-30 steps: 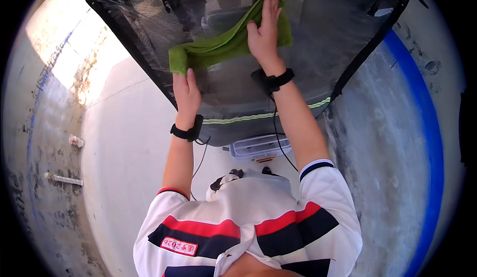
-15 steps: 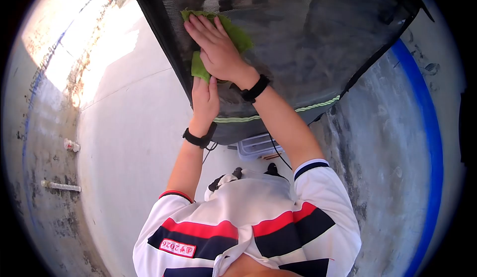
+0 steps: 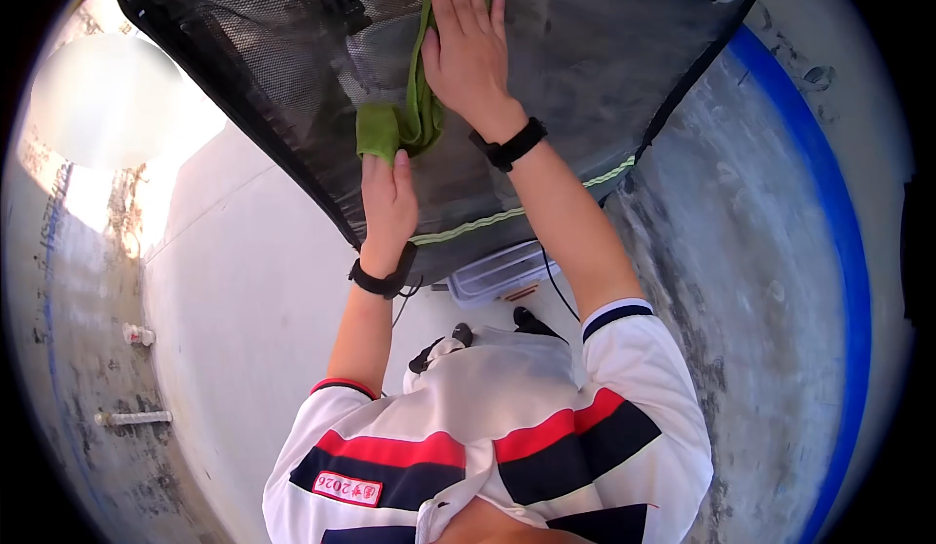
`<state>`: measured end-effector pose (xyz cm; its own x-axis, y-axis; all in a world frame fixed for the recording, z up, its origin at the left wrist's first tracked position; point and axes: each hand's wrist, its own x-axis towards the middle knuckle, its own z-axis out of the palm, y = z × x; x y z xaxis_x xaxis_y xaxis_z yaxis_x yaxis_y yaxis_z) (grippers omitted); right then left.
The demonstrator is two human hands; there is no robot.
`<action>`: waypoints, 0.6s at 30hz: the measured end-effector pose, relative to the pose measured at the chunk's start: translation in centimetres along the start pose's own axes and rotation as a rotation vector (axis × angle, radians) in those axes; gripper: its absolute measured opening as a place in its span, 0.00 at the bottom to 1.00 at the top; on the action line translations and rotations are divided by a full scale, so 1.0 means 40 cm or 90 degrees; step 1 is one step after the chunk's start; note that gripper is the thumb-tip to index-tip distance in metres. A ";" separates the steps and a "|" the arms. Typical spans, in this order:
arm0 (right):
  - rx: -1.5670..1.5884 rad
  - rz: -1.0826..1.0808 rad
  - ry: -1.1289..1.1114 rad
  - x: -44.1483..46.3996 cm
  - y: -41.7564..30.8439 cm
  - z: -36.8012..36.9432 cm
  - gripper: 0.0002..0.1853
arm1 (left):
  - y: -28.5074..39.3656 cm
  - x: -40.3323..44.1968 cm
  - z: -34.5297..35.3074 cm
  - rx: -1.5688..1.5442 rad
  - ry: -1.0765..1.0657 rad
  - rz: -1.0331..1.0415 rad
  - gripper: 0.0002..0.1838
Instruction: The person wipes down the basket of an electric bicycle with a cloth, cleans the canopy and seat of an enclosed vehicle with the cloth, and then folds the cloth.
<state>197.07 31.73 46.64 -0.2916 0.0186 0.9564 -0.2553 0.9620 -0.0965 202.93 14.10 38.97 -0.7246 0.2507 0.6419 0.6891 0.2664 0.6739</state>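
A green cloth lies against a dark bag-like cover with mesh and smooth panels. My right hand is flat on the cloth's upper part, its fingers stretched out and pressing it to the panel. Lower left, my left hand grips a folded end of the cloth; its fingertips are hidden under the fold and the thumb shows at the edge. Between the hands the cloth hangs in a bunched strip. A black buckle sits on the mesh to the left of my right hand.
A pale plastic bin stands on the floor under the cover, with dark cables beside it. A light green trim strip runs along the cover's lower edge. Walls curve up on both sides, and a pipe stub sticks out at left.
My right hand has slid up and to the right, drawing the cloth out into a strip. My left hand has shifted slightly down and left. The cover appears further left in view.
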 end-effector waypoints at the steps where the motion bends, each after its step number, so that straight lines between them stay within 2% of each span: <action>1: -0.022 0.018 -0.040 0.004 0.016 -0.016 0.34 | 0.001 0.002 0.016 0.000 0.005 0.016 0.19; 3: -0.063 0.053 -0.118 0.015 0.049 -0.049 0.34 | 0.006 0.008 0.046 0.006 0.020 0.038 0.19; 5: -0.071 0.065 -0.084 0.016 0.096 -0.073 0.34 | 0.016 0.015 0.077 0.018 0.039 0.050 0.19; 9: -0.086 0.057 0.007 -0.002 0.232 -0.093 0.37 | 0.047 0.047 0.126 -0.004 0.026 -0.010 0.20; 18: -0.107 0.157 0.050 -0.079 0.549 -0.215 0.38 | 0.095 0.130 0.252 -0.008 0.018 -0.062 0.19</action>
<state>200.32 55.15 43.89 -0.2514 0.2722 0.9288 -0.0275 0.9573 -0.2879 201.74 25.80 41.19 -0.7876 0.1973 0.5838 0.6160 0.2759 0.7378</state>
